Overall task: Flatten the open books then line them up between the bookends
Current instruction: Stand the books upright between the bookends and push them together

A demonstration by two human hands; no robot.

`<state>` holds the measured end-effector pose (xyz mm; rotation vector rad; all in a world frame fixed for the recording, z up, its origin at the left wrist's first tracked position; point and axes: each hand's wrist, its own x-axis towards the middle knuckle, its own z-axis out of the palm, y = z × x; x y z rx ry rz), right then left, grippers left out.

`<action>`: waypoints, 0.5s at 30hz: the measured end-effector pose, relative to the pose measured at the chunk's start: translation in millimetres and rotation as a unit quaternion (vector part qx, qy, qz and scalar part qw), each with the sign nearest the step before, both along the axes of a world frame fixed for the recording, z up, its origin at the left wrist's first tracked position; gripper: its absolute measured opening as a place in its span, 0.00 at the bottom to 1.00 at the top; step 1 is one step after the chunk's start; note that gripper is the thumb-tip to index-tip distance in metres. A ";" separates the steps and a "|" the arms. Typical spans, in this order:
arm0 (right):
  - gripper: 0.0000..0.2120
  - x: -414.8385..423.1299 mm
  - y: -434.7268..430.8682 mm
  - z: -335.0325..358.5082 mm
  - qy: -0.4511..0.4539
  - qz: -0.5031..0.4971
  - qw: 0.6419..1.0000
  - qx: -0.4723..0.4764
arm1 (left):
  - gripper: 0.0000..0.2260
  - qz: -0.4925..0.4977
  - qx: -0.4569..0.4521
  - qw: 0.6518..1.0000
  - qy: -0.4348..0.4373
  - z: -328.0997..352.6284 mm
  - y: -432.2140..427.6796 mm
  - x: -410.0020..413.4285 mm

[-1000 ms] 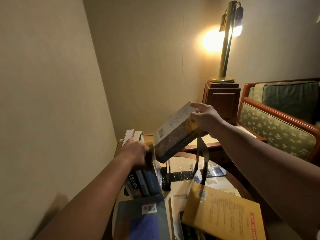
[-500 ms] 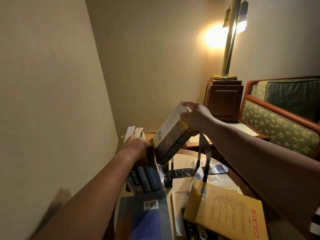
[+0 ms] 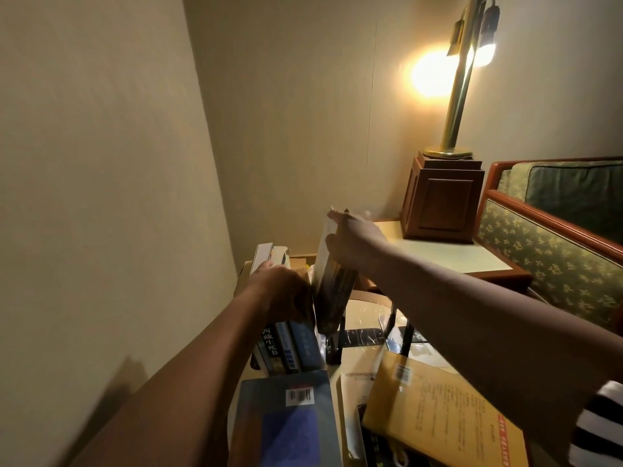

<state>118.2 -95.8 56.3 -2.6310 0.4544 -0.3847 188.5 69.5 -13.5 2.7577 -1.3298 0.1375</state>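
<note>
Swung almost upright from the slant it held a second ago, the brown book (image 3: pixel 333 294) now sits close against the right side of the row. At far left, my left hand (image 3: pixel 283 291) lies over the tops of the standing books (image 3: pixel 286 345), fingers curled over their upper edges, bracing them near the wall. Nearer me, a blue book (image 3: pixel 286 426) lies flat with its barcode sticker up. To the right, my right hand (image 3: pixel 354 241) pinches the top of the brown book, thumb on its pale cover and fingers wrapped round the far side. Its lower end drops beside the first black bookend (image 3: pixel 339 338); whether it touches the table (image 3: pixel 364 315) I cannot tell. A second bookend (image 3: pixel 401 335) stands further right, apart from the first. A yellow book (image 3: pixel 445 416) lies flat near me, overlapping other books. Far right, a lit brass lamp (image 3: pixel 462 79) stands on a wooden stand (image 3: pixel 441 197), beside a green patterned armchair (image 3: pixel 556 244).
</note>
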 end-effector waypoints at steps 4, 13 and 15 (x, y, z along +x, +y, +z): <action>0.28 5.7 19.2 -23.3 0.043 0.001 0.999 -0.032 | 0.18 0.042 0.001 0.998 0.039 -0.1 -3.4 0.2; 0.28 22.6 28.7 -64.5 0.124 -0.037 0.991 0.018 | 0.12 0.087 0.043 0.995 0.010 -4.7 -22.1 9.2; 0.28 24.9 27.8 -69.0 0.119 -0.040 0.992 0.019 | 0.10 0.081 0.050 0.995 0.000 -7.1 -24.7 11.8</action>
